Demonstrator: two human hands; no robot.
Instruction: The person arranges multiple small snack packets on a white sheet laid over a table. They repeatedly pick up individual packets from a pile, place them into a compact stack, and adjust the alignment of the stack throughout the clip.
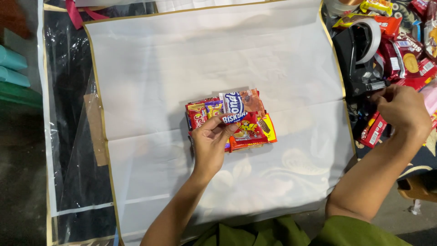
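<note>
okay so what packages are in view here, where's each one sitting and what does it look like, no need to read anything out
Blue and white biscuit packet: flat rectangle, top of the middle stack, left hand on it.
Snack stack: red, yellow and purple wrappers, centre of the white wrapping sheet.
Loose snack packets: mostly red, some yellow, heaped at upper right.
Small red packet: below the right hand.
Tape dispenser: black, white roll, right edge.

glossy plastic snack packets (236,120) (matt white paper sheet (205,59)).
</note>
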